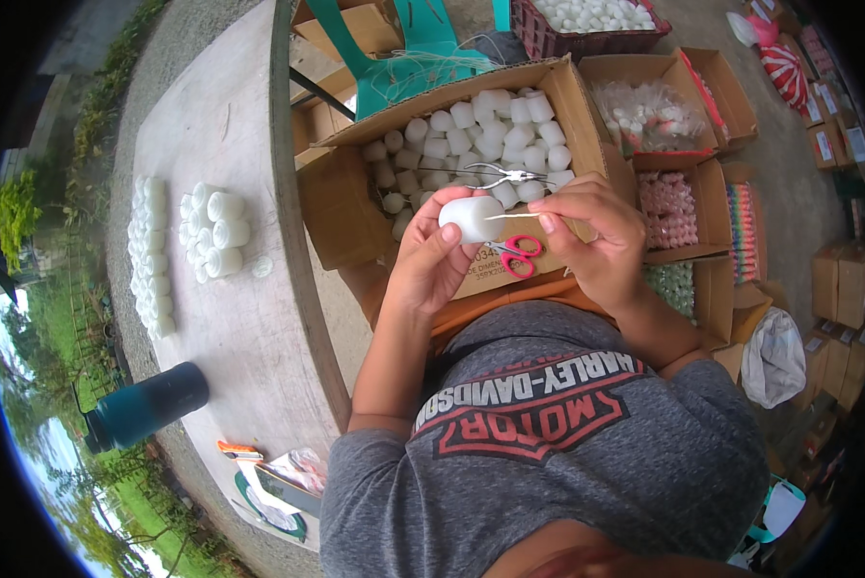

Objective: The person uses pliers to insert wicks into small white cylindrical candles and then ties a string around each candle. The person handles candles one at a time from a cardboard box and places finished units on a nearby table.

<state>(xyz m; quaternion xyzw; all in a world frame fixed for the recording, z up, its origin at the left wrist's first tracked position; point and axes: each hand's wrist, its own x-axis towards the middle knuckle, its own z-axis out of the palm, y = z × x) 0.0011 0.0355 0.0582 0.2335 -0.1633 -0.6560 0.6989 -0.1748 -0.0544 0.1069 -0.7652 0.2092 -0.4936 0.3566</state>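
Note:
My left hand (434, 246) is closed around a white pillar candle (469, 220), held on its side above an open cardboard box. The thumb and fingers of my right hand (591, 231) pinch the pale wick (511, 214) that sticks out of the candle's right end. Pliers with light handles (509, 176) lie just beyond my hands, over the candles in the box. Red-handled scissors (519, 257) rest on the box's near flap, below the held candle. Many loose white candles (466, 135) fill the box (355, 212).
On the pale table (259, 347) at left stand rows of white candles (150, 255), a dark blue bottle (153, 403) and an orange-handled cutter (239, 451). A teal chair (403, 58) stands beyond the box. Boxes of pink pieces (668, 207) and bagged items (649, 116) sit at right.

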